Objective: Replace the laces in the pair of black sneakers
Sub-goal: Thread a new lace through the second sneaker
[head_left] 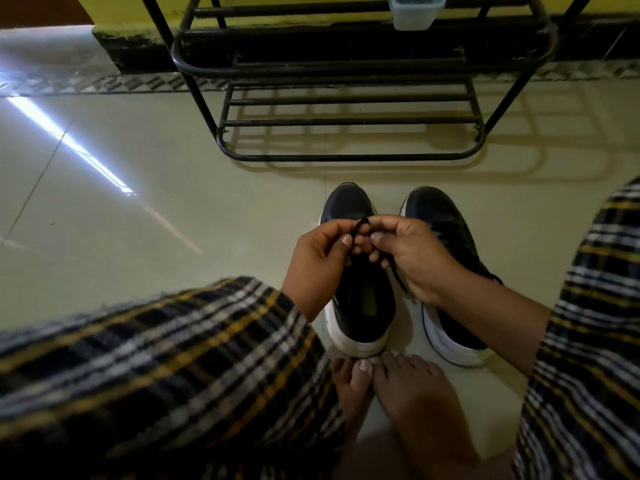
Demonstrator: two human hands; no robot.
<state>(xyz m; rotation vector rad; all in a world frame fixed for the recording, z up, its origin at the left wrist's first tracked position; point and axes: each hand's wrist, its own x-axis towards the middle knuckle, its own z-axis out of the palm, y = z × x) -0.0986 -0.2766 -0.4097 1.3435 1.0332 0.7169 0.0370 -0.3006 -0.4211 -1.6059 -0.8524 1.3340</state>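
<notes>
- Pinching a thin black lace (360, 226), the left hand (318, 261) and right hand (412, 252) meet above the left black white-soled sneaker (360, 306).
- Second matching sneaker (446, 223) stands just beside it, right.
- Black metal rack (349, 155) stands beyond.

Left hand (317, 263) and right hand (412, 252) meet fingertip to fingertip, each pinching a black lace (360, 225); bare forearms extend from plaid sleeves.

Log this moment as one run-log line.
step: lacing | left hand: pinches lace | right hand: pinches lace | over left sneaker
</notes>
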